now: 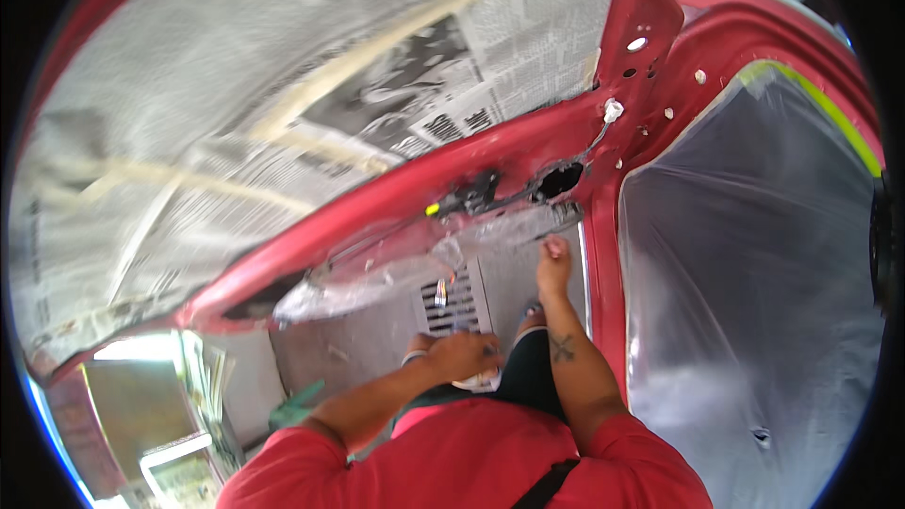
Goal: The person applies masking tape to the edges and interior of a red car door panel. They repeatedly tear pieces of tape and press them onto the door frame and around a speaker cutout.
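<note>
A red-painted car panel, its window area covered with newspaper and strips of masking tape, arches in front of me. Clear plastic film wraps a long part along the panel's lower edge. My right hand is raised close to the right end of that wrapped part, its fingers curled closed. Whether it touches the plastic or grips anything is hidden. Lower down, in front of my lap, my left hand is closed, palm turned away. What its fingers hold, if anything, I cannot make out.
At the right, a dark opening in the red body is masked with plastic sheeting, edged by yellow-green tape. A white connector hangs on a cable. Below lies a floor grate. Framed panels stand at the lower left.
</note>
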Demonstrator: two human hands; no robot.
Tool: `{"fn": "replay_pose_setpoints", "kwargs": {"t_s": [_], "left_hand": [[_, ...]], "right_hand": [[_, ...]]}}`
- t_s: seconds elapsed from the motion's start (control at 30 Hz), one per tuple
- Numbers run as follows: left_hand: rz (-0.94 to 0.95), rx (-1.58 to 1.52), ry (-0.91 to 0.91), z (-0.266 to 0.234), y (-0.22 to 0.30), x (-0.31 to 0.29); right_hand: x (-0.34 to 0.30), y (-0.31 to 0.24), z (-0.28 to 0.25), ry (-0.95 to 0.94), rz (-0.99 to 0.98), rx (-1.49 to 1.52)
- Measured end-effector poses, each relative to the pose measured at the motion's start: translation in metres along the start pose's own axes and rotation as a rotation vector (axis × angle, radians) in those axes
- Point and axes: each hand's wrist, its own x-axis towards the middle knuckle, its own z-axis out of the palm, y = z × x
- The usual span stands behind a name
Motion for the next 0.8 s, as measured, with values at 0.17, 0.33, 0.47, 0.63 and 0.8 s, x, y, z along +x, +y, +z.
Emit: {"fn": "replay_pose_setpoints", "kwargs": {"t_s": [0.17,0.33,0.47,0.63,0.8], "left_hand": [[-0.049,-0.412,0.611,0.025,-0.024,-0.074],[-0.074,-0.772,0.515,-0.029,-0.016,-0.146],[0.335,-1.02,0.787,-0.097,-0.033,-0.306],[1.524,-0.526,0.838,-0.203,-0.031,-0.527],[1.24,-0.576,0.826,-0.164,-0.093,-0.525]], "right_hand": [[-0.136,-0.152,-0.017,-0.685,0.394,0.088],[-0.189,-0.247,-0.047,-0.981,0.476,0.015],[-0.194,-0.173,-0.073,-0.966,0.039,-0.429],[-0.207,-0.187,-0.08,-0.683,0.335,-0.26],[-0.184,-0.252,-0.005,-0.373,0.513,-0.018]]}}
